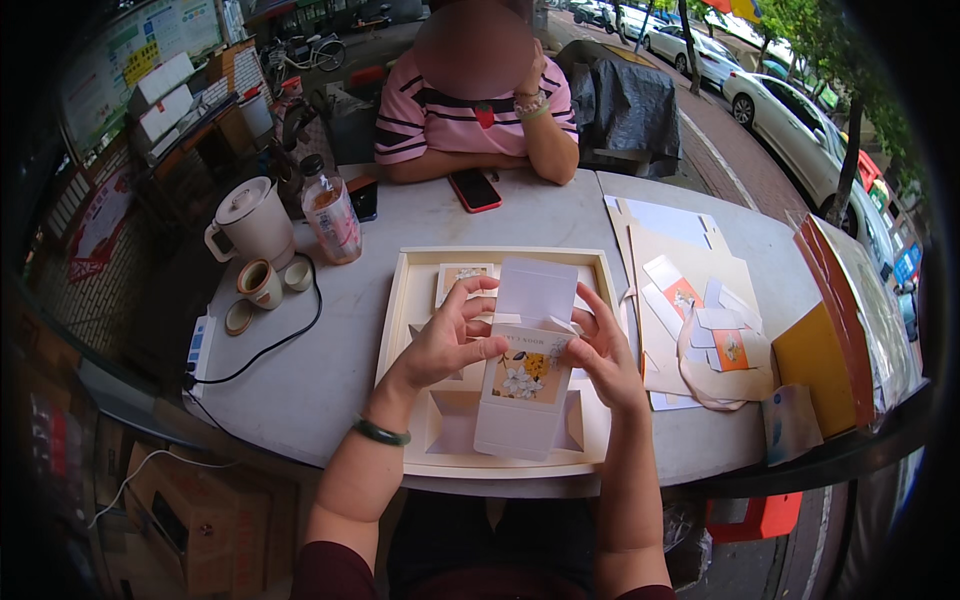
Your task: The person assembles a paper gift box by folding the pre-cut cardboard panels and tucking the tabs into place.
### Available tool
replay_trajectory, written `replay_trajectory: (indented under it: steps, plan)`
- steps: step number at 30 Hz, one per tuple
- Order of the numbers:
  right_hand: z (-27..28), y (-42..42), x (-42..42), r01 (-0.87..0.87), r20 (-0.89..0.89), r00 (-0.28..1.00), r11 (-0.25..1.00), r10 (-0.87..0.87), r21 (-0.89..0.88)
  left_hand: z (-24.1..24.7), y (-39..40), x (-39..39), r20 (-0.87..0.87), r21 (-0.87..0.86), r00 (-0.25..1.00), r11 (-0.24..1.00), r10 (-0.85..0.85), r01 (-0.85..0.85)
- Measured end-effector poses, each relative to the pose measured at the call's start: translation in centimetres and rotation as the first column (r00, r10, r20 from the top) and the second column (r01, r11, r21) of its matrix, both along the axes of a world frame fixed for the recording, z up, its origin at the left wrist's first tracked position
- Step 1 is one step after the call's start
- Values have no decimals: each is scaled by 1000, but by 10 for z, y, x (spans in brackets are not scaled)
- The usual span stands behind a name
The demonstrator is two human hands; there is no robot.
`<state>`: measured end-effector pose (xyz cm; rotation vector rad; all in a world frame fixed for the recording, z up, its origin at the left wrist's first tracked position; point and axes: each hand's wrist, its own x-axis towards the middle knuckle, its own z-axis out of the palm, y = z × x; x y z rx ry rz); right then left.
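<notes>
Between my two hands is a small mooncake carton (530,375) of folded card, printed with white and yellow flowers, its pale end flaps standing open. My left hand (457,337) grips its left edge with the thumb on the front. On the right edge, my right hand (600,349) pinches it the same way. Beneath lies a shallow cream gift box (391,330) with recesses in its insert. One finished small flowered box (463,274) sits in its upper left recess, partly behind my left fingers. A lower recess (450,424) is partly covered by the held carton.
Flat unfolded cartons (675,296) and a ribbon (686,360) lie on card sheets at right, beside an upright red-edged folder (840,322). At left stand a kettle (251,217), a bottle (330,217), a cup (259,283) and a power strip (198,346). A person (480,112) sits opposite, near a phone (475,190).
</notes>
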<state>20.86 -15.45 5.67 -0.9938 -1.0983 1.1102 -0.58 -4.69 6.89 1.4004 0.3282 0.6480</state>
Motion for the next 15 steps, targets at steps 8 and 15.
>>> replay_trajectory:
  steps: [8,15]
  plan:
    - [0,0,-1,5,-21,1000,999,-4,52,0,1,0,11,38,1000,999,8,-8]
    - [-4,1,2,41,-12,999,993,-40,110,-8,5,3,3,5,1000,1000,14,-14]
